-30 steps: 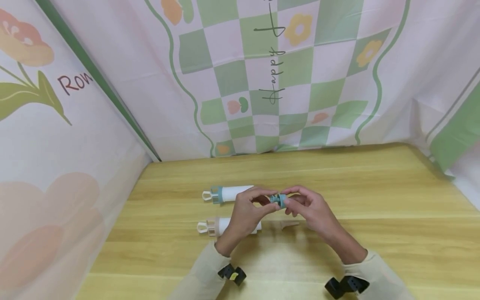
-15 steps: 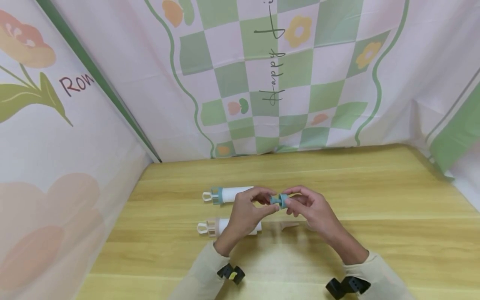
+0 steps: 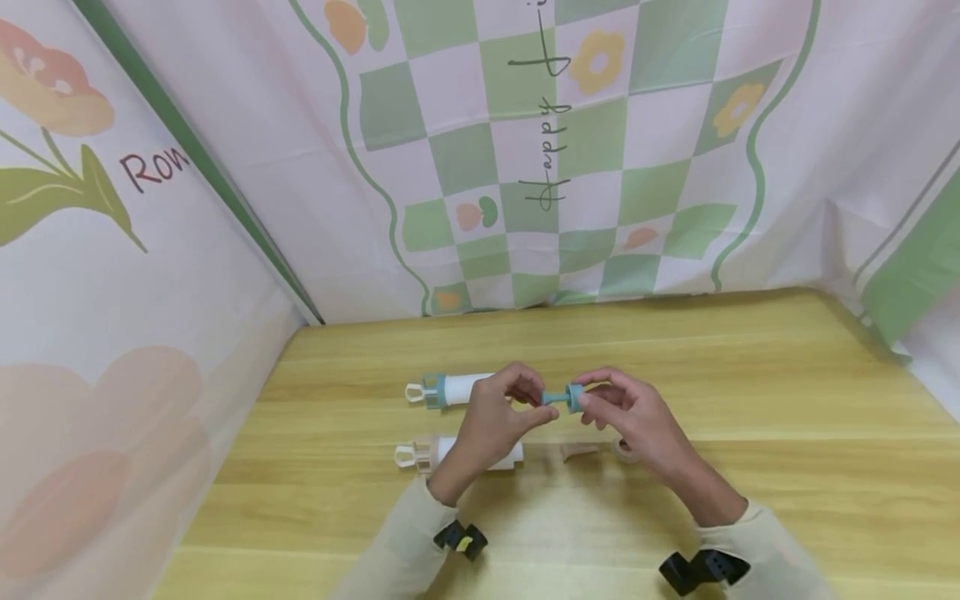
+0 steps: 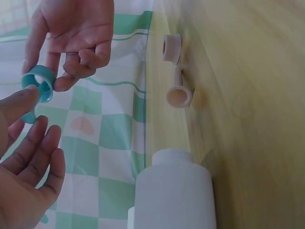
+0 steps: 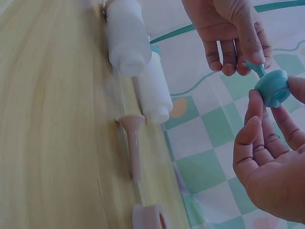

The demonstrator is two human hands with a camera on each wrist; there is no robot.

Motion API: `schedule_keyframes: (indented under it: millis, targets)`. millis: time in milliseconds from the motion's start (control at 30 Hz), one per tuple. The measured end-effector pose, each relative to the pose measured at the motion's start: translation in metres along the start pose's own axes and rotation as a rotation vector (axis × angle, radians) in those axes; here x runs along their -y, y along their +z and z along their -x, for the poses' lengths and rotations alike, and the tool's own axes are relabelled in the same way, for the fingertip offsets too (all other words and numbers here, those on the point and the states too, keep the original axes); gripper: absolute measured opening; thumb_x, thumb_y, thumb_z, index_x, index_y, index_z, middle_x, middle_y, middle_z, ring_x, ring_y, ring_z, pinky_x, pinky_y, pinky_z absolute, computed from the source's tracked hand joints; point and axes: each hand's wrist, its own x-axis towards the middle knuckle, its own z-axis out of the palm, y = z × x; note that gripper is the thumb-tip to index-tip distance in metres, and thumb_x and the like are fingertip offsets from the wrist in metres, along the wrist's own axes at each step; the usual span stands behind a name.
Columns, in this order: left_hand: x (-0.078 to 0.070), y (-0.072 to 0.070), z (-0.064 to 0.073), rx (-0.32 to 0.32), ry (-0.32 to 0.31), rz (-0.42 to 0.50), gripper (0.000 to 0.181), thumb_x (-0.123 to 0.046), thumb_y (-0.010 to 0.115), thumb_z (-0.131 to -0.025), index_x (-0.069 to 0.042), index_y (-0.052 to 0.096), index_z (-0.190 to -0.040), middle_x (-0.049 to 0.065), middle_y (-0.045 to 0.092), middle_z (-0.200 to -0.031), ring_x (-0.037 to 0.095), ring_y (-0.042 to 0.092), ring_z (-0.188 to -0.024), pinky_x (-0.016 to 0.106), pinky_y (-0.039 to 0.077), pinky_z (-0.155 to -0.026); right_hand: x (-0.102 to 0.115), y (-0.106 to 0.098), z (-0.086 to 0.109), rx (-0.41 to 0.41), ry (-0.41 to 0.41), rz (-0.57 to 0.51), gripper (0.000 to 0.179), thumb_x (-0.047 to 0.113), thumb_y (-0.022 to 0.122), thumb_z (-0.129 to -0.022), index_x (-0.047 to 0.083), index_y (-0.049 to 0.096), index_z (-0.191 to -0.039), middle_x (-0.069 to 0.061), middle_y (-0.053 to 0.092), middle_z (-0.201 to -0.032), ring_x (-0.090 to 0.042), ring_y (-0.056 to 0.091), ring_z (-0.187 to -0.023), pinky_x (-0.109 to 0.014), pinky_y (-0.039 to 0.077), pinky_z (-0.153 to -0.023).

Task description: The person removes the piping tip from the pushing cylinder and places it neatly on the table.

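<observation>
My left hand (image 3: 495, 421) pinches the flared end of a small teal stemmed piece (image 3: 557, 398) between thumb and fingers. Opposite it, my right hand (image 3: 630, 412) holds a teal ring-shaped cap (image 3: 575, 398) by its rim. The two teal parts line up above the table, the thin stem reaching to the cap; whether it enters the cap's opening I cannot tell. In the right wrist view the cap (image 5: 272, 88) shows a rounded outer side, and the stemmed piece (image 5: 256, 69) runs from it to the left thumb.
Beyond my left hand lies a white bottle with a teal collar (image 3: 435, 391); nearer is another with a pink collar (image 3: 427, 454). A pink stemmed piece (image 3: 579, 451) and a pink ring cap (image 3: 624, 450) lie on the wooden table (image 3: 750, 375). A patterned curtain (image 3: 562, 167) hangs behind.
My right hand has shifted slightly to the right with the cap, and more of the stem now shows between the hands. The pink ring cap has come into sight beside the right hand.
</observation>
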Motion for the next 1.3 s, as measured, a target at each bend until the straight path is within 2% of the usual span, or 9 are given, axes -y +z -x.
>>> schedule_keyframes:
  millis: [133,267,633,833,1033,1300]
  targets:
    - [-0.002,-0.003,-0.004,0.034,-0.007,-0.045,0.027,-0.005,0.083,-0.081,0.002,0.063,-0.096,0.004,0.069,-0.083,0.006,0.065,-0.075,0.047,0.058,-0.077,0.000,-0.007,-0.002,-0.012,-0.014,0.027,0.029,0.018,0.061,-0.102,0.000,0.060,-0.124,-0.012,0.070,-0.100,-0.022,0.066,-0.085,-0.033,0.055,-0.071]
    - [-0.002,-0.007,-0.007,0.043,-0.032,-0.078,0.025,-0.006,0.085,-0.079,-0.004,0.065,-0.094,-0.001,0.070,-0.081,0.005,0.065,-0.074,0.036,0.059,-0.074,0.002,-0.012,-0.004,-0.022,-0.015,0.030,0.030,0.018,0.061,-0.101,0.000,0.060,-0.125,-0.014,0.069,-0.101,-0.023,0.065,-0.085,-0.030,0.054,-0.070]
    - [0.003,-0.010,-0.010,0.069,-0.100,-0.105,0.024,-0.009,0.087,-0.077,-0.005,0.068,-0.092,-0.002,0.069,-0.083,0.008,0.064,-0.075,0.025,0.055,-0.071,0.006,-0.029,0.000,-0.029,0.006,0.088,0.034,0.019,0.062,-0.101,-0.001,0.058,-0.129,-0.016,0.067,-0.104,-0.020,0.065,-0.085,-0.028,0.054,-0.069]
    - [0.003,-0.011,-0.017,0.102,-0.102,-0.160,0.026,-0.007,0.087,-0.077,-0.004,0.065,-0.091,-0.002,0.067,-0.081,0.007,0.063,-0.073,0.022,0.055,-0.067,0.006,-0.044,-0.001,-0.003,0.042,0.244,0.036,0.023,0.063,-0.101,0.004,0.059,-0.131,-0.014,0.066,-0.111,-0.021,0.066,-0.091,-0.029,0.055,-0.074]
    - [0.004,-0.010,-0.030,0.129,-0.129,-0.191,0.025,-0.007,0.086,-0.078,-0.007,0.064,-0.088,-0.004,0.065,-0.079,0.006,0.062,-0.070,0.021,0.054,-0.064,0.009,-0.055,-0.008,-0.015,0.002,0.435,0.033,0.025,0.065,-0.100,0.007,0.063,-0.128,-0.014,0.067,-0.114,-0.024,0.064,-0.090,-0.031,0.054,-0.069]
    - [0.001,-0.004,-0.050,0.138,-0.159,-0.201,0.023,-0.006,0.085,-0.079,-0.003,0.064,-0.089,-0.002,0.066,-0.081,0.008,0.063,-0.072,0.021,0.054,-0.066,0.005,-0.057,-0.018,-0.004,-0.021,0.557,0.030,0.023,0.065,-0.099,0.009,0.064,-0.126,-0.015,0.068,-0.113,-0.020,0.064,-0.085,-0.035,0.053,-0.065]
